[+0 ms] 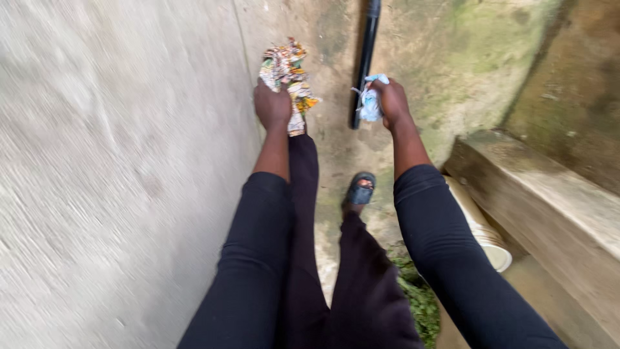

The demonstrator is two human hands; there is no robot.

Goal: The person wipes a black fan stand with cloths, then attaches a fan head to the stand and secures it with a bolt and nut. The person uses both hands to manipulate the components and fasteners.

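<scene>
Crumpled multicoloured wrapper litter (286, 81) is bunched tight in the left hand (272, 106) — right hand (389, 100) clenches a pale blue-white plastic scrap (371, 103), both held clear of the concrete floor (129, 181).

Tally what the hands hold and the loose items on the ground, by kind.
Wrapper bundles: 2, a multicoloured one in the left hand, a white-blue one in the right hand
Black poles: 1
White buckets: 1
Total: 4

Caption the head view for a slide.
Left hand clutches colourful wrappers; right hand grips a pale blue wad beside a black pole.
</scene>
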